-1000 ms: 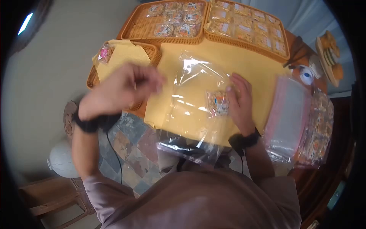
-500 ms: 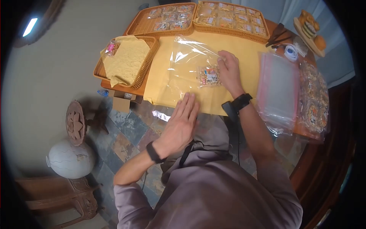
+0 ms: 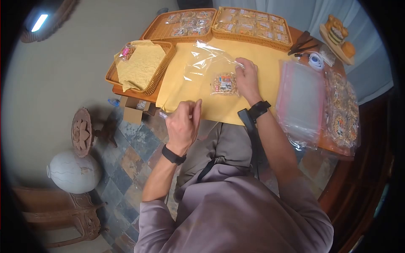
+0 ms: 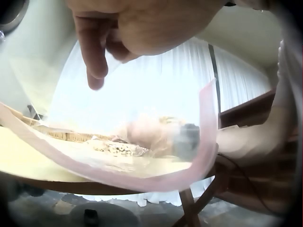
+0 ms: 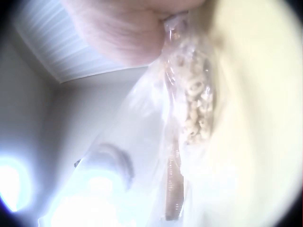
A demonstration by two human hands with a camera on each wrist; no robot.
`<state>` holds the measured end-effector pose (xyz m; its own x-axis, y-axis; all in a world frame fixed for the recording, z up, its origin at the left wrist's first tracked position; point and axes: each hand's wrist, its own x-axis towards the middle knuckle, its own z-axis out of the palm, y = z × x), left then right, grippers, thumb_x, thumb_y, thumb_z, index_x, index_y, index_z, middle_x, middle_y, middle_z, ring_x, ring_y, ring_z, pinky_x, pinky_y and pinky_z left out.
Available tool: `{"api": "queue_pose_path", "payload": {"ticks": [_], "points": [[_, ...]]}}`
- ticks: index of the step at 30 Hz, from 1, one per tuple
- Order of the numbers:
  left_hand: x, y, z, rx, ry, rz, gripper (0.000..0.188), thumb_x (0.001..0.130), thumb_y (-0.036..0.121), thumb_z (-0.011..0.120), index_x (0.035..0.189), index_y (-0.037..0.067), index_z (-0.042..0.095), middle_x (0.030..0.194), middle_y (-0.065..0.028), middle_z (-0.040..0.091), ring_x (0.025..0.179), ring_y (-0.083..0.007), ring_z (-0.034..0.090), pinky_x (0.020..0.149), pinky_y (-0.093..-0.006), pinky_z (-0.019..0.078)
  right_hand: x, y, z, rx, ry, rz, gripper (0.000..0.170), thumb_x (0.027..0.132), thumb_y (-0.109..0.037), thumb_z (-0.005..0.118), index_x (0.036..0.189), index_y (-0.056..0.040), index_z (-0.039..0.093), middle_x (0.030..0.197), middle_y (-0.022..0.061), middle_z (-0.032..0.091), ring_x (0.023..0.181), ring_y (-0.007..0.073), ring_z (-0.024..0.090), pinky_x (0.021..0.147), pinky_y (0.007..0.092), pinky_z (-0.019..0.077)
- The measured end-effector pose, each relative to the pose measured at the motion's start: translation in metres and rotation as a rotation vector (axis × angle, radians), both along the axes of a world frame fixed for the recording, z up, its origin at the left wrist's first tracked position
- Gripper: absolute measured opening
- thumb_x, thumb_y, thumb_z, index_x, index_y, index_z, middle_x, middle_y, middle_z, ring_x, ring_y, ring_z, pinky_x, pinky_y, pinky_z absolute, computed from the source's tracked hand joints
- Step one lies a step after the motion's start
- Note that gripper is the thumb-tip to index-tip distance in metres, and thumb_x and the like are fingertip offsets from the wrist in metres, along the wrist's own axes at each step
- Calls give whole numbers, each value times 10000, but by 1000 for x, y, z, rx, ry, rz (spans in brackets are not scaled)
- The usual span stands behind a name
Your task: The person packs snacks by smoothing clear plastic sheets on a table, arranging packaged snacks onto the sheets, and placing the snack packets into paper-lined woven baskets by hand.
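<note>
Setup's a wooden table under a yellow sheet, tiled floor, white curtains. I count three wicker baskets, plus one snack pack mid-sheet, beside the right hand, which pinches one clear bag. Left hand's curled; can't tell if it's gripping.

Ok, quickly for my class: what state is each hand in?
Left hand: curled near the pink-edged clear plastic bag; grip cannot be told.
Right hand: closed, pinching the bag's edge.
</note>
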<state>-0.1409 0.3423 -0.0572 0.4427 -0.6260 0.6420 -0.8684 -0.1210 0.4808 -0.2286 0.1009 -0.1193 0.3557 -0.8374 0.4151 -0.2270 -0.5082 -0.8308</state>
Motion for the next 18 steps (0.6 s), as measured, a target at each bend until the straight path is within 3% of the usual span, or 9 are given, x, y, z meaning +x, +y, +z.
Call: {"api": "queue_pose_path", "payload": {"ticks": [1,3,4,6,7,9,13,15,18], "points": [[-1,2,-2,0,1,-6,150,927,81,738,1050,37,664,756,-123,685,710,-306,727,638,-396,564,0,0,0,0,1,-6,268,961,-95,572,1198,-13,665,1253,182,639,1234,369,510,1109,444,393],[-2,6,-5,177,-81,-140,209,943,104,714,1108,-2,644,970,-206,717,983,-385,729,807,-434,591,-1,-1,1,22,3,-4,277,961,-91,571,1211,-1,651,1259,188,634,1239,374,504,1111,449,389],[0,1,-4,176,-78,-148,209,943,104,714,1108,-2,644,970,-206,717,983,-385,729,807,-434,591,-1,-2,1,22,6,-12,277,961,-91,571,1211,-1,651,1259,188,634,1239,374,504,1111,449,389],[4,-11,-2,381,-283,-183,397,990,201,645,1303,-36,585,1317,-321,592,1291,-475,558,983,-499,519,-1,0,0,26,-10,11,289,962,-85,569,1227,13,632,1268,195,626,1249,382,496,1114,454,386],[6,-17,-1,380,-282,-188,397,990,201,645,1303,-36,585,1317,-321,592,1291,-475,558,983,-499,519,-1,0,1,25,-7,7,289,962,-85,569,1227,13,632,1268,195,626,1249,382,496,1114,454,386],[9,-31,-1,484,-49,-346,572,991,190,595,1492,-31,431,1574,-349,327,1492,-538,256,1182,-557,344,-3,2,2,30,3,26,296,966,-79,560,1237,26,614,1276,203,619,1261,385,488,1119,457,381],[20,-77,-12,430,-65,-456,688,960,147,581,1572,-12,308,1613,-354,246,1505,-540,213,1203,-585,292,-6,3,3,19,24,12,290,966,-73,551,1232,26,614,1274,203,619,1265,384,486,1121,455,379],[25,-95,-10,415,-27,-465,722,946,135,620,1570,-22,292,1483,-305,441,1470,-532,289,1224,-545,269,-5,2,3,26,10,17,294,962,-64,548,1234,27,612,1273,200,620,1262,383,490,1117,457,385],[29,-101,-16,426,-19,-476,705,886,103,670,1513,-28,373,1443,-294,474,1427,-538,340,1197,-549,305,-7,6,3,27,21,10,293,953,-47,548,1228,25,618,1281,194,624,1261,378,500,1107,455,398]]}}
